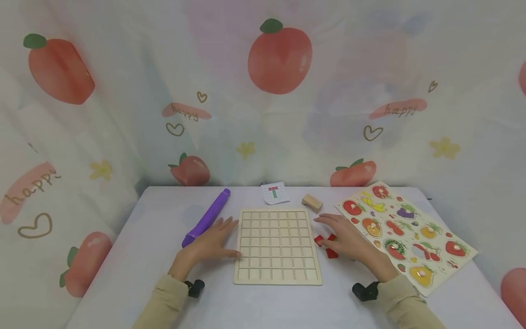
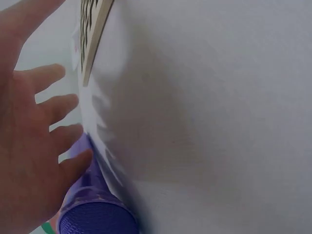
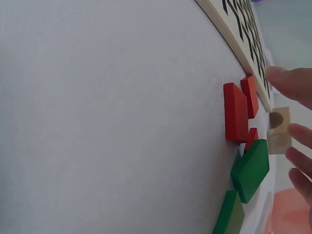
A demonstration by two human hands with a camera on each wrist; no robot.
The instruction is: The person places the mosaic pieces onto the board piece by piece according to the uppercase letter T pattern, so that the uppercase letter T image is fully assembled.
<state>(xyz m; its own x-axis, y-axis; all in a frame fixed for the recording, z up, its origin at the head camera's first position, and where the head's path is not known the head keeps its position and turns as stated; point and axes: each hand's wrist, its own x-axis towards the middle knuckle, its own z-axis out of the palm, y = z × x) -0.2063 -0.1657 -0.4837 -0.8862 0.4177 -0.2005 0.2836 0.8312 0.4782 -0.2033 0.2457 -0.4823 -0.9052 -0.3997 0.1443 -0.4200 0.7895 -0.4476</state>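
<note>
A wooden grid board with rows of square recesses lies between the two hands. My left hand, fingers spread, is at the board's left edge, its thumb tip reaching the rim; whether it touches cannot be told. Beyond the right edge, my right hand hovers with loosely bent fingers over red tiles and holds nothing. The right wrist view shows several tiles beside the board: a red tile among others, and a green tile close by. Both palms appear raised off the table.
A purple tube lies left of the board, close to the left hand. Behind the board are a card with a red and green T and a notched wooden block. A fruit puzzle board lies at the right, partly under the right arm.
</note>
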